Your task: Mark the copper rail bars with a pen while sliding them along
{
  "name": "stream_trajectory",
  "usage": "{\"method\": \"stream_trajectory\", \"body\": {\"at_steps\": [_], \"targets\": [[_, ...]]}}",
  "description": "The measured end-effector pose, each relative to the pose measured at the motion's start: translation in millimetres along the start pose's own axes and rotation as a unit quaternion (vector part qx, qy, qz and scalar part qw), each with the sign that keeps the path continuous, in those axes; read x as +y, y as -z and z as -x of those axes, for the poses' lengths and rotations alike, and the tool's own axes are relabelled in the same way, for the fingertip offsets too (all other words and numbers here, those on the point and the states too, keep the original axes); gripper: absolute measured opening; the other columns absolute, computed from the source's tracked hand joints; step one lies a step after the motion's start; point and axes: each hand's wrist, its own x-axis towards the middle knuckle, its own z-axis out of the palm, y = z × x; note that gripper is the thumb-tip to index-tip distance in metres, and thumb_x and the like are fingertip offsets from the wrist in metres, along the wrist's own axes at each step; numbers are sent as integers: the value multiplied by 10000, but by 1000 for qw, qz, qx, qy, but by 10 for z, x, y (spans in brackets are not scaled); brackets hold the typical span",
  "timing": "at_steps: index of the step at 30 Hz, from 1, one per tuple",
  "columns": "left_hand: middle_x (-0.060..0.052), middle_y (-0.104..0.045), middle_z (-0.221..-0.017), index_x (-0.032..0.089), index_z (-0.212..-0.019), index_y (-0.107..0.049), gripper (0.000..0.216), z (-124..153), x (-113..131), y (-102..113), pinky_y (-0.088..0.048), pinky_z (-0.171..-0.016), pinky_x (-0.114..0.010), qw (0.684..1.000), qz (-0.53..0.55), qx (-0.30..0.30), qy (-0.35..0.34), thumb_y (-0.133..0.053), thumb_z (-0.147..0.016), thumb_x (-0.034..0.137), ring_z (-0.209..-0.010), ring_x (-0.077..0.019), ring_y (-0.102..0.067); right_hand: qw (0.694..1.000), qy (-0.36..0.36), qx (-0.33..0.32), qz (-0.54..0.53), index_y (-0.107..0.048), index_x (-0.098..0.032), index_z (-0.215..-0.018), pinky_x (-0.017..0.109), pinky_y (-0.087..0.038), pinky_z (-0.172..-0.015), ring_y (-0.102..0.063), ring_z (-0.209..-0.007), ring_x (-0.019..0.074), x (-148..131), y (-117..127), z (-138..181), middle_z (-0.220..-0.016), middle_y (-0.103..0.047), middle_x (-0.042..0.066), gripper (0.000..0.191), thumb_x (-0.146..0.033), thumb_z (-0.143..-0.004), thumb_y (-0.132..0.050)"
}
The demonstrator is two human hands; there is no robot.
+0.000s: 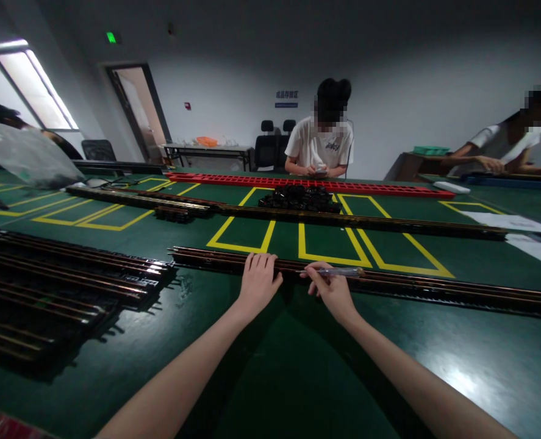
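Observation:
A long black rail [407, 285] with copper-coloured strips lies across the green table in front of me. My left hand [260, 280] grips it left of centre, fingers bent over its far side and thumb on the near side. Just to the right, my right hand [332, 289] is closed around a slim screwdriver [341, 272] with a translucent handle. The screwdriver lies nearly level, its thin tip pointing left at the rail between my hands. Whether the tip touches the rail I cannot tell.
Several similar rails [60, 274] are stacked at left. Beyond are another long black rail [389, 225], a heap of black parts [297, 199] and a red slotted strip [389, 188]. A co-worker [320, 143] sits opposite; another person [499, 152] works at right. A plastic bag [27, 152] lies far left.

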Motion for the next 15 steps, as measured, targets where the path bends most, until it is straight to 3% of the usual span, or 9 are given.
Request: {"method": "stream_trajectory", "body": {"at_steps": [8, 15], "targets": [[-94, -621, -1152, 133, -1147, -564, 315, -7, 6, 15, -309, -1093, -452, 1000, -1, -14, 7, -478, -878, 272, -1119, -227, -538, 999, -2, 49, -4, -591, -171, -802, 245, -439, -427, -569, -462, 126, 29, 9, 15, -752, -687, 73, 403, -570, -813, -538], [-85, -627, -1129, 139, -1135, -566, 308, -6, -1, -14, -309, -1087, -438, 1000, -14, 7, -2, -478, -878, 284, -1102, -224, -539, 1000, -9, 26, -14, -590, -171, -806, 237, -438, -429, -568, -462, 118, 64, 12, -9, -773, -689, 65, 388, -556, -818, -542]]}}
